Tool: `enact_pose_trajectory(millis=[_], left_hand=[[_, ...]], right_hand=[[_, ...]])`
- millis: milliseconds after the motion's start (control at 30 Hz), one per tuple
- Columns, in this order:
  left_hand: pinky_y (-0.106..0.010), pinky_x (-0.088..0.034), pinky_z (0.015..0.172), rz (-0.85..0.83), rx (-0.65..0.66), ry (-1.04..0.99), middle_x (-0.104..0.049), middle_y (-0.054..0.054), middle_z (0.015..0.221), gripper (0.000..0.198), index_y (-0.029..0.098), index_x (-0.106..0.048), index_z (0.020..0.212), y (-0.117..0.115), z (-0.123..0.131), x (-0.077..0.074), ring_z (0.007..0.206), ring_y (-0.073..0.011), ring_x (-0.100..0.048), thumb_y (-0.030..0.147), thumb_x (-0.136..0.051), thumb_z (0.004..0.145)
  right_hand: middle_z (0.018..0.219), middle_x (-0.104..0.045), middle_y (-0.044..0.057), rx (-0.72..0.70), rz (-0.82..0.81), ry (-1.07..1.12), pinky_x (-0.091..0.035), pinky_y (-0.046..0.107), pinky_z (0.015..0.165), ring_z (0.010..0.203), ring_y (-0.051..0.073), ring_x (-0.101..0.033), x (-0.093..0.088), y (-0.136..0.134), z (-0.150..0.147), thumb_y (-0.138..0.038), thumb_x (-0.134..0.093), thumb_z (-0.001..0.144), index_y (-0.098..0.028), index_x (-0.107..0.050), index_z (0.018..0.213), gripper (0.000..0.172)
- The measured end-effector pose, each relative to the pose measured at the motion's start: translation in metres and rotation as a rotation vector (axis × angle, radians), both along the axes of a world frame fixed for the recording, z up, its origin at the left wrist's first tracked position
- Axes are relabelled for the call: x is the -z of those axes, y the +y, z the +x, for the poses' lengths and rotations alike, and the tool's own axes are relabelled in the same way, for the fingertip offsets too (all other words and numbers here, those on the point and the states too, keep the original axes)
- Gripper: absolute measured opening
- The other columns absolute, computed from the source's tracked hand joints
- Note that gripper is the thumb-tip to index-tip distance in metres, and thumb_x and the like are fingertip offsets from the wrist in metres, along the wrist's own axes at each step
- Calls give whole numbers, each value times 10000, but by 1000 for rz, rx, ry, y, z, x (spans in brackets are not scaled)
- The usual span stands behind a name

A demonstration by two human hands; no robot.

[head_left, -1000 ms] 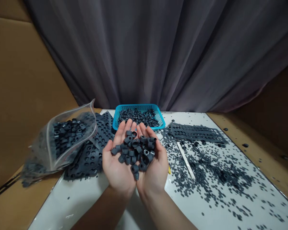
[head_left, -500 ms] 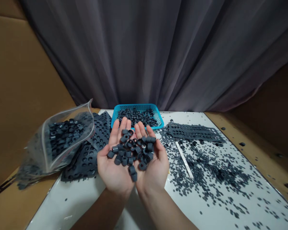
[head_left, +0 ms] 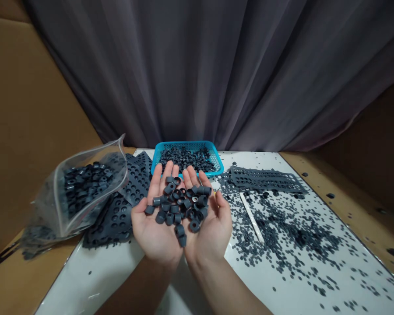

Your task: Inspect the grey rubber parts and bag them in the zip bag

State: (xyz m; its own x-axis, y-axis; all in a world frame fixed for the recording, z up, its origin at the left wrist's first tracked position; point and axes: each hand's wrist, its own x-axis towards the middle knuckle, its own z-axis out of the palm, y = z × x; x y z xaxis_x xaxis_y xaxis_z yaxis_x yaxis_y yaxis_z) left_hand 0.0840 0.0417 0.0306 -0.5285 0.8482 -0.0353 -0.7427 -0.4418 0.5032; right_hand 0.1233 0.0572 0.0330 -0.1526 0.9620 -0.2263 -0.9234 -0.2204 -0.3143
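My left hand [head_left: 156,236] and my right hand [head_left: 210,240] lie side by side, palms up, above the white table. Together they cradle a heap of small dark grey rubber caps [head_left: 175,209], short cylinders with a hole or hollow in one end. The fingers stretch forward, slightly curved, and the thumbs stand out to the sides. Just beyond my fingertips is a blue plastic basket [head_left: 220,168] with many dark pieces in it. To the left, an open clear zip bag [head_left: 57,197] holds more of the same caps.
Dark perforated rubber sheets [head_left: 118,214] are piled beside the bag. At the right lie more holed sheets [head_left: 269,180], a white stick [head_left: 252,218] and many scattered small dark discs [head_left: 282,232]. Cardboard walls [head_left: 26,109] flank the table, and a grey curtain [head_left: 190,70] hangs behind.
My hands stay cupped around the same heap of caps, the thumbs spread a touch wider. The whole view has shifted very slightly.
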Motion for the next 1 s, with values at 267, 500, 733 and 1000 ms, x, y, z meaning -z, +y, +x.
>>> enact_pose_trajectory(millis=[267, 500, 733, 1000], left_hand=[[-420, -333, 1037, -19, -15, -17, -479, -63, 1348, 513, 182, -490, 1263, 1, 2, -5, 1291, -247, -350, 373, -270, 842], [-433, -279, 1059, -9, 13, -60, -462, -75, 1361, 532, 180, -459, 1289, 1, 0, -2, 1283, -246, -362, 383, -277, 832], [-457, -222, 1076, -136, 107, -177, -498, -79, 1328, 529, 188, -469, 1276, 6, -6, 0, 1245, -243, -420, 374, -285, 816], [-413, -332, 1031, -156, -35, -94, -522, -71, 1306, 478, 172, -576, 1161, 5, -2, -2, 1234, -240, -430, 353, -318, 801]], right_hand=[[1148, -636, 87, 6, -27, 4, -321, 434, 1057, 1108, 199, -570, -3, -1, -2, -433, -343, 801, -172, -585, 1047, 432], [1161, -632, 80, 28, -5, 0, -307, 425, 1067, 1133, 202, -552, -3, -2, -2, -421, -312, 819, -170, -609, 1012, 434], [1199, -609, 82, 85, 87, -41, -308, 433, 1066, 1157, 202, -530, -1, -7, -2, -412, -307, 818, -172, -621, 994, 433], [1140, -644, 83, -8, -94, 12, -325, 431, 1057, 1111, 198, -566, 2, 1, -4, -418, -320, 811, -161, -622, 983, 432]])
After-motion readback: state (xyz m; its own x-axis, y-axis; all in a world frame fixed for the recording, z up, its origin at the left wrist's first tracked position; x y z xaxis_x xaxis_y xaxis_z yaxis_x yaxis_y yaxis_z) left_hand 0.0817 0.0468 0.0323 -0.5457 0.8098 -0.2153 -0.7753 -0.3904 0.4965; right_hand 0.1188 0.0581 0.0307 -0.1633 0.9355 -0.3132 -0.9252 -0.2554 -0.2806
